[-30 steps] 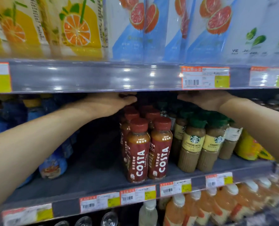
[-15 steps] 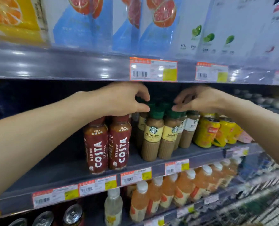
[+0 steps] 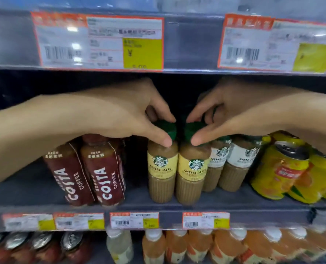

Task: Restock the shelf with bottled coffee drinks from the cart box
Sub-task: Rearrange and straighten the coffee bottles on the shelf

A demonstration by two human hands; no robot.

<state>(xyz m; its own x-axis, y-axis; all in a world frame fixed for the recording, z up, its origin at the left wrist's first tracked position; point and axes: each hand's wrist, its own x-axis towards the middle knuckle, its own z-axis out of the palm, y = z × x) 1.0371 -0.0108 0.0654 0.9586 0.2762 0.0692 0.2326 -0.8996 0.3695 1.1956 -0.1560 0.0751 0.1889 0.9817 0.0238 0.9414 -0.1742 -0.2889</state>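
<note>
Mid-restock at frame centre: left hand (image 3: 120, 113) and right hand (image 3: 234, 111) each pinch a green-capped yellow-label cheese latte bottle (image 3: 163, 168) at the shelf front (image 3: 139, 208); cart box unseen.

Price tags (image 3: 99, 42) blurred; green caps (image 3: 166, 128) half covered

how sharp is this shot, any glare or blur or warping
Head view: the two cheese latte bottles and both hands, left hand and right hand, are fairly sharp; glare spots wash the upper price tags; the lower-shelf bottles blur; the wide lens bows the shelf edges.
</note>
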